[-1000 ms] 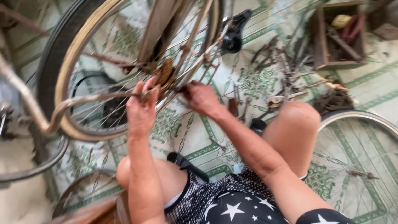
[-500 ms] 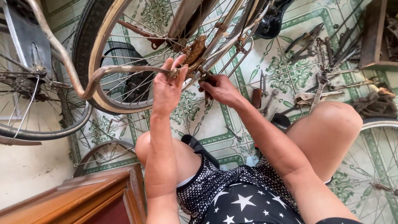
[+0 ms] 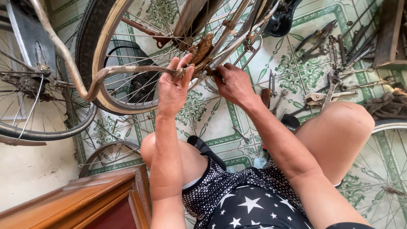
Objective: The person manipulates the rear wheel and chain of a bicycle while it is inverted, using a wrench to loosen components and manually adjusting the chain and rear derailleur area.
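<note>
Gripping rusty hub (image 3: pixel 202 48) | left hand (image 3: pixel 173 87) | right hand (image 3: pixel 234 85) | spoked wheel (image 3: pixel 140 63)

The view is shifting: the wheel (image 3: pixel 127 63) is sitting higher and further right in frame than a second ago, and a second wheel (image 3: pixel 38 97) is now showing fully at the left edge. The wooden furniture (image 3: pixel 85 203) is coming further into the lower left corner. The left hand (image 3: pixel 174 89) is now pinching the stay end (image 3: pixel 180 73) with thumb and fingers raised, where before it was lying flatter on the rim. The right hand (image 3: pixel 233 85) is closing in beside it at the axle, knuckles turning upward. More of the tools (image 3: pixel 330 55) are showing at upper right.
</note>
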